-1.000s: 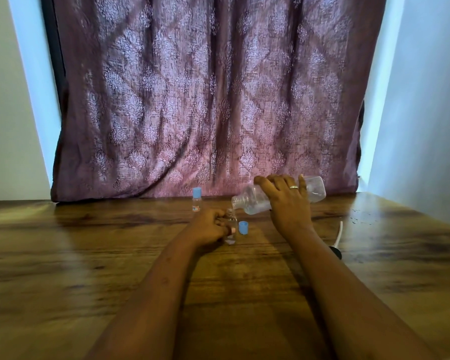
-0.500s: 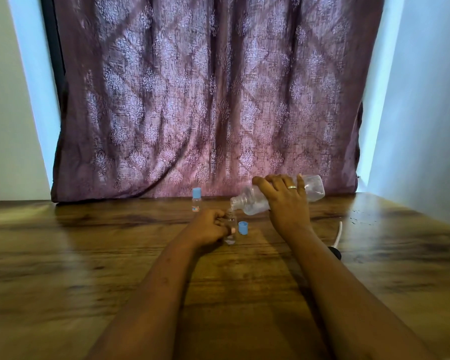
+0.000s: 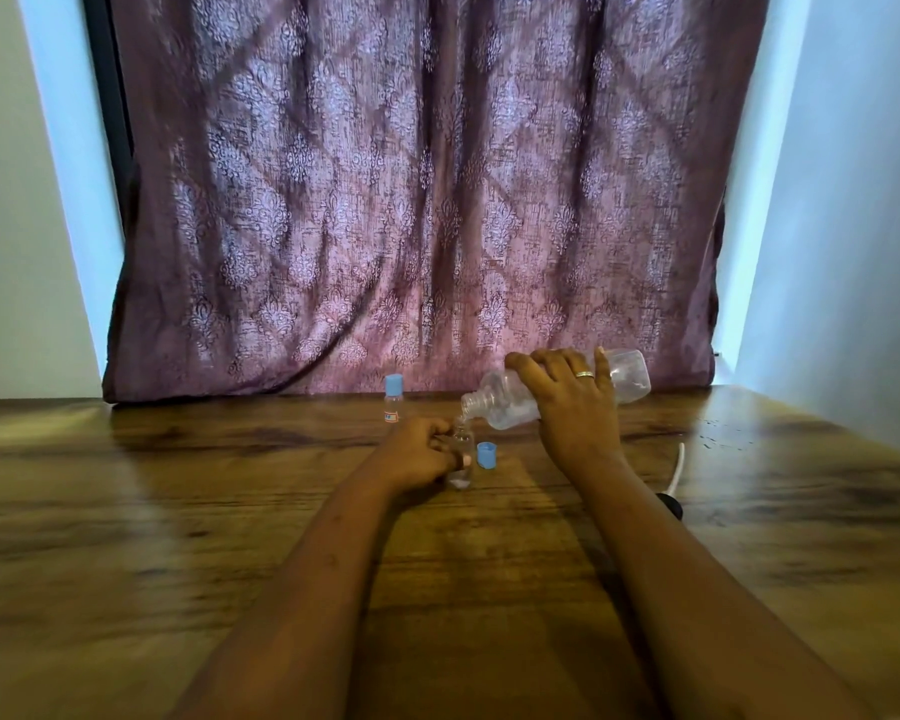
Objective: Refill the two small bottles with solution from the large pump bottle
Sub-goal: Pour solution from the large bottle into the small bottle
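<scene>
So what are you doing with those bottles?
The right hand tips a large clear plastic bottle so it pours into a tiny clear open bottle, steadied on the wooden table by the left hand. Its blue cap lies beside it. Another small blue-capped bottle stands behind.

Left grip (image 3: 421,454) on worktop (image 3: 177,511), wrapped round the open small bottle (image 3: 460,449). Right grip (image 3: 575,402) just right of it and higher, holding the large bottle (image 3: 629,376) tilted, mouth directly over the small bottle's mouth. Loose cap (image 3: 486,454) on worktop between the two grips. Capped small bottle (image 3: 393,400) behind left grip, near the curtain (image 3: 411,200). Pump tube (image 3: 676,470) lies right of right grip
</scene>
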`<state>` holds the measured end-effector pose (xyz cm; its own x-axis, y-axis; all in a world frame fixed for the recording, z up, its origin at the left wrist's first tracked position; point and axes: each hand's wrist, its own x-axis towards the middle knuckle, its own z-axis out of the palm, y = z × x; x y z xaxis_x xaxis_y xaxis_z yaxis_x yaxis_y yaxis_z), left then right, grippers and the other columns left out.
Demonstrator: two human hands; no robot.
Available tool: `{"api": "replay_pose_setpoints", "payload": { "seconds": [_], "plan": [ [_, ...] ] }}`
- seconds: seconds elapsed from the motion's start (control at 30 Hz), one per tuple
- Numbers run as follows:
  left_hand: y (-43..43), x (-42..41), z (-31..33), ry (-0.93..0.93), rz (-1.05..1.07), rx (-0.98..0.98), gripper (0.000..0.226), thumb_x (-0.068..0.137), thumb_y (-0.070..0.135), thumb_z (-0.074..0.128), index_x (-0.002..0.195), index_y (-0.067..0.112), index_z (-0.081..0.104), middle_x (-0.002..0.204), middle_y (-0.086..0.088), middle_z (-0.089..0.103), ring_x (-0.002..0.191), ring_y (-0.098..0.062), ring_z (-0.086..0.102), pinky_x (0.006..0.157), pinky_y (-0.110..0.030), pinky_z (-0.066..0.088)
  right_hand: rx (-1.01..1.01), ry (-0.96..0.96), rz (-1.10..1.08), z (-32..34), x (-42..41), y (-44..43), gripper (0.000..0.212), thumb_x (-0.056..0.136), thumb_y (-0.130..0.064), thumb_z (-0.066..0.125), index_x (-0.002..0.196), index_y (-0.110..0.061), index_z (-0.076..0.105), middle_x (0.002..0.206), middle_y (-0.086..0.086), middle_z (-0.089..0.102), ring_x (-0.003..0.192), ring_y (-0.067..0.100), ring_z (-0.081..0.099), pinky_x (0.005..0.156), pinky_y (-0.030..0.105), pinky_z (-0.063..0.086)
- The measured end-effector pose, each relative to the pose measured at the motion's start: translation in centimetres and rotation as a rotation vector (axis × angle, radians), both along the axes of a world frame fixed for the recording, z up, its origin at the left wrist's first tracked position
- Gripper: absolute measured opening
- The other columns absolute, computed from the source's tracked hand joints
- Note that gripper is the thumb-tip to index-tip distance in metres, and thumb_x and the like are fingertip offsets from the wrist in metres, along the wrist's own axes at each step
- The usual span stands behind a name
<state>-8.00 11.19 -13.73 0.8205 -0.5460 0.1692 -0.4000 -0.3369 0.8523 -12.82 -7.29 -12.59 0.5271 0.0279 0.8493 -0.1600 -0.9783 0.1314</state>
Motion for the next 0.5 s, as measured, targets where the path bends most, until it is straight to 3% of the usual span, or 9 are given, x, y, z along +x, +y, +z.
{"api": "replay_pose_setpoints", "payload": {
  "seconds": [0.13, 0.5],
  "plan": [
    [-0.05, 0.05, 0.01, -0.005, 0.001, 0.009, 0.019, 0.084, 0.005, 0.068, 0.076, 0.019, 0.058, 0.066, 0.002, 0.056, 0.067, -0.014, 0.056, 0.07, -0.032, 0.049, -0.005, 0.002, -0.005, 0.0, 0.02, -0.06, 0.07, 0.062, 0.005, 0.065, 0.12, -0.03, 0.047, 0.111, 0.003, 0.063, 0.106, 0.032, 0.057, 0.103, 0.059, 0.03],
    [-0.05, -0.4, 0.22, 0.044, 0.003, -0.025, 0.022, 0.085, 0.0, 0.065, 0.081, 0.021, 0.06, 0.072, 0.002, 0.063, 0.067, -0.009, 0.059, 0.059, -0.021, 0.047, 0.01, 0.04, -0.022, -0.01, 0.2, -0.22, 0.07, 0.066, 0.002, 0.068, 0.122, -0.033, 0.045, 0.115, 0.001, 0.061, 0.109, 0.03, 0.055, 0.105, 0.058, 0.027]
  ]
}}
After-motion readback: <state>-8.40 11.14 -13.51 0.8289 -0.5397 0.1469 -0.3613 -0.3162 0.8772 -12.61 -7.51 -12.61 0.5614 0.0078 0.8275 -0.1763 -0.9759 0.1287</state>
